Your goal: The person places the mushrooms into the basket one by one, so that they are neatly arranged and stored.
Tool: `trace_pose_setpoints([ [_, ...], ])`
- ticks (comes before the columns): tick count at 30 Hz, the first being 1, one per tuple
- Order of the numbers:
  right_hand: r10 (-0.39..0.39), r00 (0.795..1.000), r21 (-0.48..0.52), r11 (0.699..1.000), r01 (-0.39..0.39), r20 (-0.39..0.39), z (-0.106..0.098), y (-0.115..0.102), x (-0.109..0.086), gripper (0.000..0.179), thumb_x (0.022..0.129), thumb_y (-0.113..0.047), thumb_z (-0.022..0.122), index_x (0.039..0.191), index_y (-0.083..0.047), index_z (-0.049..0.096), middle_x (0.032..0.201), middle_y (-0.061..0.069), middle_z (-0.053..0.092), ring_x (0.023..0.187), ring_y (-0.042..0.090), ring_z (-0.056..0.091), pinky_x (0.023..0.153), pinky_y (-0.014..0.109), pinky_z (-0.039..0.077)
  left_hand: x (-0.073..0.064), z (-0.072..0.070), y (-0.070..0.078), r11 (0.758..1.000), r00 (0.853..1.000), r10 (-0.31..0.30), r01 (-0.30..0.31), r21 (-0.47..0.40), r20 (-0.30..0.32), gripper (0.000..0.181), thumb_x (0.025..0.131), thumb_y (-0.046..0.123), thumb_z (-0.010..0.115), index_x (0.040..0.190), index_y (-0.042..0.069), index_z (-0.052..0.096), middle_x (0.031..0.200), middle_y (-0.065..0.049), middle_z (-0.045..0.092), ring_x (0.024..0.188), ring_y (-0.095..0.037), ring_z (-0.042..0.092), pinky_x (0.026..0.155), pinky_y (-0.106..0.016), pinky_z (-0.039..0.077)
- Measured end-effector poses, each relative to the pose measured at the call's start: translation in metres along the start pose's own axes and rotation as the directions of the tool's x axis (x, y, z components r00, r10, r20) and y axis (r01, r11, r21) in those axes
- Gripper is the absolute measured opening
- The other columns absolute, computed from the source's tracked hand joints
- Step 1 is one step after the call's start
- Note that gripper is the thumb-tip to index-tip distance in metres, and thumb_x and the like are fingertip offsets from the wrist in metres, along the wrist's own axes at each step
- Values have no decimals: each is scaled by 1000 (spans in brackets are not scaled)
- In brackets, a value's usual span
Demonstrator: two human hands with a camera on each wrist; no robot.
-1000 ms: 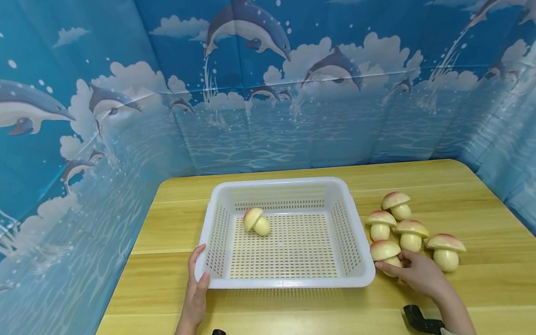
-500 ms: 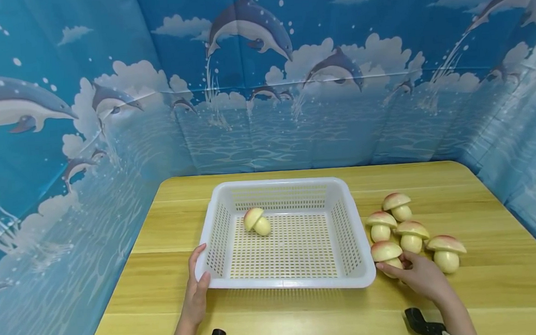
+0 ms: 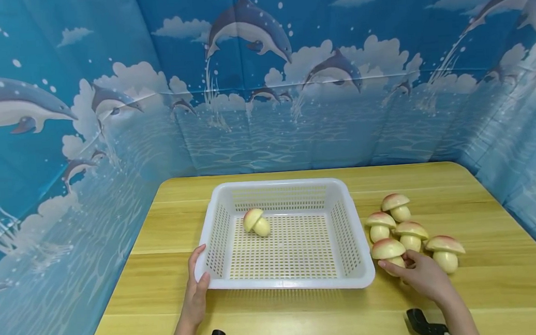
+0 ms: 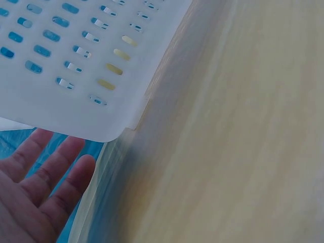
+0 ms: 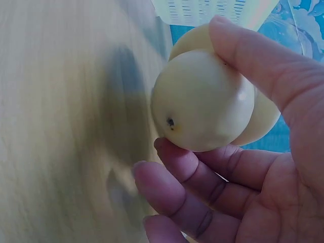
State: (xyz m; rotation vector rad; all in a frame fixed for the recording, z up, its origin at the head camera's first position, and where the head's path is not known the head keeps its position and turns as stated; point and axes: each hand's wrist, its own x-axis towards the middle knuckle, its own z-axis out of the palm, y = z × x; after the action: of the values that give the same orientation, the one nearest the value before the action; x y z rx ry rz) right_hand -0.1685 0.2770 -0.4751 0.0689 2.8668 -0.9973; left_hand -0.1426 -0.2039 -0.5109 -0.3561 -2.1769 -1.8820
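Note:
In the head view, my right hand (image 3: 422, 276) pinches the stem of a cream mushroom (image 3: 388, 250) with a pinkish cap, just right of the basket. The right wrist view shows the mushroom's rounded stem end (image 5: 202, 101) with a dark spot, thumb on one side and fingers on the other. A white perforated plastic basket (image 3: 285, 283) stands mid-table. My left hand (image 3: 196, 297) holds its near left corner, thumb at the front and fingers along the left side; several of its fingers (image 4: 66, 187) look straight under the rim. Another mushroom (image 3: 256, 223) lies tilted inside the basket.
Several similar mushrooms stand close behind and beside my right hand, among them one at the far end (image 3: 397, 208) and one at the right (image 3: 445, 253). The wooden table (image 3: 306, 320) is backed by a blue dolphin-print cloth (image 3: 265, 131).
My right hand and the mushroom in it have shifted slightly to the right and up in the head view. The left hand and basket stay in place.

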Motion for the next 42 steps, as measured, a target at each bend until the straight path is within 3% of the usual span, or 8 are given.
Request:
trace_pose_setpoints([
  [20, 103, 994, -35, 994, -103, 24, -16, -6, 1, 61, 85, -63, 55, 85, -3, 45, 70, 6, 43, 65, 21, 41, 55, 33, 32, -1, 1, -3, 1000, 1000, -22, 22, -8, 8, 56, 95, 20, 32, 149, 17, 17, 149, -15, 27, 126, -35, 35, 95, -43, 34],
  [28, 78, 997, -28, 997, -78, -14, -24, -13, 4, 64, 85, -62, 57, 97, 1, 51, 72, 6, 48, 64, 21, 45, 54, 33, 35, -1, 1, -3, 1000, 1000, -8, 8, -10, 3, 56, 95, 19, 32, 148, 17, 18, 149, -16, 25, 126, -36, 35, 94, -54, 32],
  [31, 73, 997, -33, 997, -74, -26, -29, -17, 6, 66, 84, -62, 56, 101, 2, 54, 74, 7, 51, 65, 21, 47, 54, 33, 36, -1, 1, -3, 1000, 1000, -20, 20, -13, 3, 56, 94, 19, 33, 148, 17, 18, 150, -16, 25, 126, -36, 35, 95, -50, 33],
  [36, 34, 998, -42, 998, -37, -53, -36, -27, 12, 71, 85, -62, 56, 110, 5, 56, 94, 18, 62, 76, 26, 56, 56, 33, 40, -1, 1, -2, 1000, 1000, -23, 23, -12, 1, 56, 94, 18, 33, 148, 17, 17, 150, -15, 25, 126, -36, 35, 95, -39, 35],
  [42, -28, 998, -20, 999, 27, -60, -47, -40, 20, 69, 87, -58, 57, 109, 7, 56, 97, 21, 63, 74, 25, 57, 54, 34, 43, 0, 2, 0, 1000, 1000, -8, 8, -19, -5, 57, 94, 18, 33, 148, 17, 18, 149, -15, 28, 123, -36, 37, 93, -48, 35],
])
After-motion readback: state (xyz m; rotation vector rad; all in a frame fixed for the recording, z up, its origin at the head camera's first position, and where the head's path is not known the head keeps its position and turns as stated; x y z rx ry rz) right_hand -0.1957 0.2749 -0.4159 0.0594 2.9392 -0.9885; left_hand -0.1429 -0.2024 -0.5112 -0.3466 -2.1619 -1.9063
